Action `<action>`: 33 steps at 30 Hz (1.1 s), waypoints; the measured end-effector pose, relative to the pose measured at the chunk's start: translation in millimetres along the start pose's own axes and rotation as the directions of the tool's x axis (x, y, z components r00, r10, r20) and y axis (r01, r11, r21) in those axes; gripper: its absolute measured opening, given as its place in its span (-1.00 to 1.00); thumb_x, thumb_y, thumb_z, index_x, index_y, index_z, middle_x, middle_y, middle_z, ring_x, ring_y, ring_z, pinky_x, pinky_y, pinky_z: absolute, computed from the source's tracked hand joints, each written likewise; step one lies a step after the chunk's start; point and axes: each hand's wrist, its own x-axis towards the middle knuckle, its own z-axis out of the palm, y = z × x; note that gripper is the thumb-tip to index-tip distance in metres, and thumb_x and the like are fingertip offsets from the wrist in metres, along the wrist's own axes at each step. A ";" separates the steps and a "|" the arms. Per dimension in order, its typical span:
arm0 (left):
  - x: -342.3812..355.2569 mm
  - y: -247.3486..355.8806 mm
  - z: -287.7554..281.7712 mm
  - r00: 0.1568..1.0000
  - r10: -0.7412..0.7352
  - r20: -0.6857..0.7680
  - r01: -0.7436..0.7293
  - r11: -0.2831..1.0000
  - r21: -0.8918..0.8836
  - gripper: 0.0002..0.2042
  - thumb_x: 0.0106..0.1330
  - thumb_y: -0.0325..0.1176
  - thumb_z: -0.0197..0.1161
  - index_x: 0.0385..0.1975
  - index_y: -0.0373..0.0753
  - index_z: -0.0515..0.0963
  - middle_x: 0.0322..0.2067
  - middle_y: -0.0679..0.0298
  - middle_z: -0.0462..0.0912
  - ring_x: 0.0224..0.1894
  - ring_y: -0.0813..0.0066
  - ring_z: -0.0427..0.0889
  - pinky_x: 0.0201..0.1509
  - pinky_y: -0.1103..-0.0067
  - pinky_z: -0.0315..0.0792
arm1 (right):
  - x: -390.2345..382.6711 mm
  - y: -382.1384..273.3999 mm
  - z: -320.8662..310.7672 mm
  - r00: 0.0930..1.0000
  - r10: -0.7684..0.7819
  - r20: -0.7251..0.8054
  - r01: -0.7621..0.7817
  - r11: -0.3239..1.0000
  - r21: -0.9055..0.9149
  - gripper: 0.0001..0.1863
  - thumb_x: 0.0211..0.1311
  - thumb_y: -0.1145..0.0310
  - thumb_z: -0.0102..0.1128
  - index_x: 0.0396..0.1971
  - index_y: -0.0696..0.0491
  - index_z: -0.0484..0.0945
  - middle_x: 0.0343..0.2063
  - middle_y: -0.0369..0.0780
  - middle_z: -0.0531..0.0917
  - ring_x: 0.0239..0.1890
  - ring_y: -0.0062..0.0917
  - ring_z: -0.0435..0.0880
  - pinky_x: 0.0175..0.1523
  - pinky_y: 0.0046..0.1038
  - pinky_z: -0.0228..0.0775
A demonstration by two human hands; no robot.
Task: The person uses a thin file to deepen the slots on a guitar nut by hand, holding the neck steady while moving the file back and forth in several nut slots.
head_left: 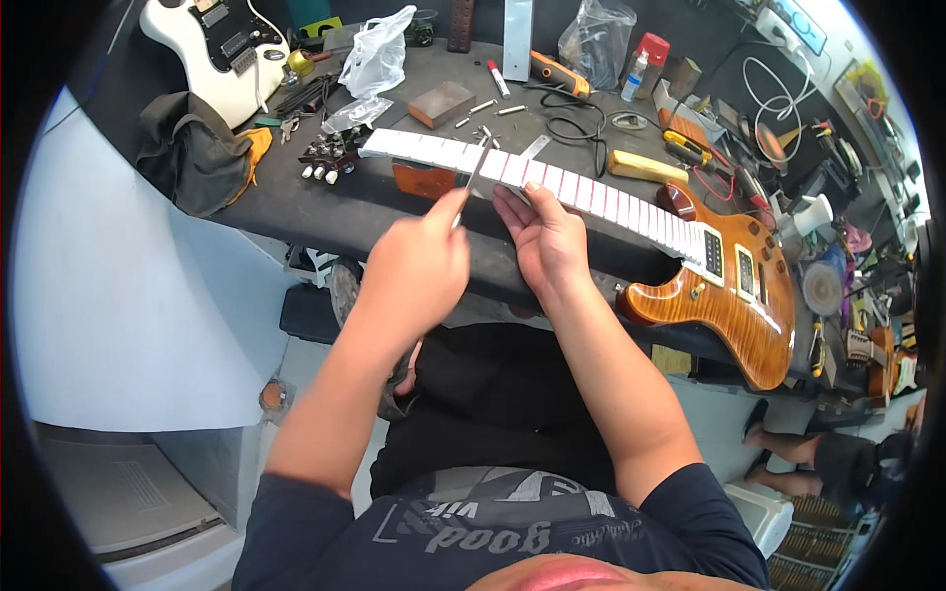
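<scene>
An electric guitar with an amber flamed body lies across the workbench, its neck reaching to the left. White tape covers the fretboard, with the frets showing as thin lines between the strips. My left hand is closed round a slim dark file, held tilted with its far end over the taped frets. From the near side, my right hand grips the neck near its middle, thumb on the tape and palm turned up. A reddish-brown wooden block sits beneath the neck, left of my hands.
A white guitar body and a dark cloth lie at the left. Behind the neck are a brown block, a yellow-handled tool, a spray bottle and cables. Another person's legs show at the lower right.
</scene>
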 end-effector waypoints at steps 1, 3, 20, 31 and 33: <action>22.5 0.8 1.5 1.000 0.008 -0.003 -0.008 1.000 -0.021 -0.64 0.50 -0.42 0.21 0.24 -0.28 0.65 -0.23 -0.22 0.78 -0.12 -0.31 0.76 0.03 0.05 0.61 | 1.0 3.2 3.4 1.000 -0.005 0.017 0.005 1.000 0.012 -0.63 0.52 0.47 0.36 0.20 0.28 0.59 0.17 -0.03 0.74 0.26 -0.10 0.73 0.52 0.04 0.49; 56.0 -10.1 6.3 0.998 -0.058 0.012 0.059 0.998 -0.036 -0.61 0.51 -0.41 0.19 0.28 -0.32 0.63 -0.02 -0.24 0.78 0.08 -0.24 0.74 0.22 0.09 0.58 | -2.1 7.3 12.6 0.999 0.025 0.040 -0.025 0.999 0.021 -0.63 0.52 0.47 0.36 0.21 0.28 0.58 0.17 -0.03 0.73 0.27 -0.08 0.72 0.53 0.06 0.48; -70.8 -7.1 -28.0 1.000 -0.001 0.003 0.001 0.989 -0.147 -0.53 0.48 -0.56 0.18 0.38 -0.32 0.59 -0.52 0.09 0.66 -0.53 0.35 0.65 -0.26 0.50 0.51 | -2.6 -1.9 3.2 1.000 0.028 -0.007 -0.028 1.000 -0.011 -0.70 0.54 0.46 0.30 0.16 0.24 0.60 0.15 -0.02 0.75 0.27 -0.07 0.73 0.57 0.05 0.43; 49.6 -10.9 20.4 0.994 0.030 -0.109 -0.040 0.995 -0.092 -0.63 0.44 -0.43 0.22 0.20 -0.35 0.68 -0.21 -0.25 0.78 -0.13 -0.27 0.79 0.01 0.06 0.64 | -0.4 1.9 8.0 1.000 0.027 0.012 -0.027 1.000 0.015 -0.64 0.52 0.45 0.36 0.19 0.29 0.59 0.15 -0.02 0.74 0.25 -0.09 0.74 0.50 0.04 0.51; 17.9 1.8 9.9 0.999 -0.005 -0.037 0.001 0.992 -0.128 -0.60 0.46 -0.45 0.22 0.26 -0.34 0.66 -0.24 -0.23 0.78 -0.21 -0.13 0.81 0.00 0.20 0.64 | 2.0 -3.3 -5.3 1.000 0.006 -0.001 -0.006 1.000 0.012 -0.64 0.52 0.46 0.36 0.19 0.29 0.59 0.15 -0.02 0.74 0.24 -0.10 0.74 0.50 0.04 0.52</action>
